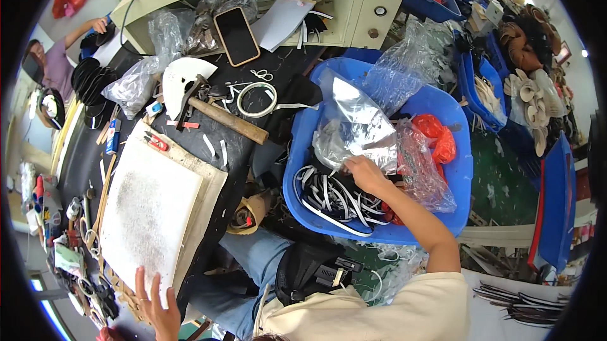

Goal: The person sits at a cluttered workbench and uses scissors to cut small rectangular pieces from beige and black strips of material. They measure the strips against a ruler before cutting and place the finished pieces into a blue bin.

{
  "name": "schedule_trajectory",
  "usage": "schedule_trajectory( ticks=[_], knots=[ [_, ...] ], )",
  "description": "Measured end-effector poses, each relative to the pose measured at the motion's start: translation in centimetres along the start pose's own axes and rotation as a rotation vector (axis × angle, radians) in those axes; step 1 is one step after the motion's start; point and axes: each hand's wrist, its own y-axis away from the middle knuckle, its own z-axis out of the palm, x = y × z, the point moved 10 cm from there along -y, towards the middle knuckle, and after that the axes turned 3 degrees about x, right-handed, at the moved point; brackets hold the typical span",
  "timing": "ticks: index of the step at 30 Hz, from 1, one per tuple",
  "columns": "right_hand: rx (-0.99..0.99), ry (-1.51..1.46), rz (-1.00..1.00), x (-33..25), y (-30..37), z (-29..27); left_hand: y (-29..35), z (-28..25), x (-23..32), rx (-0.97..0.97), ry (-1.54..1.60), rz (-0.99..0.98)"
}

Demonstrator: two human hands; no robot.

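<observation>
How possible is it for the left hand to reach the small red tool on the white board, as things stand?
Probably yes: the left hand is spread open by the near end of the white board, and nothing visible stands between it and the small red tool.

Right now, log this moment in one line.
left hand: open, near white board | right hand: in blue tub, at shiny bag | hammer: on table

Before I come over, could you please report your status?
Right fingers at silver bag, grip unclear. Left fingers open by white board. Strips, red bag crowd bin.
</observation>
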Motion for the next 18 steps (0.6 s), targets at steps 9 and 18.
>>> schedule_trajectory(
  ticks=[9, 18],
  knots=[
    [-0.176, 0.346, -0.116, 0.4, -5.4, 3.8, 1.3, -0.9, 3.9, 0.186, 0.236, 0.027],
    [-0.051, 0.395, -0.187, 0.6, -4.6, -1.0, -3.9, 2.5, 7.7, 0.268, 0.611, 0.192]
  ],
)
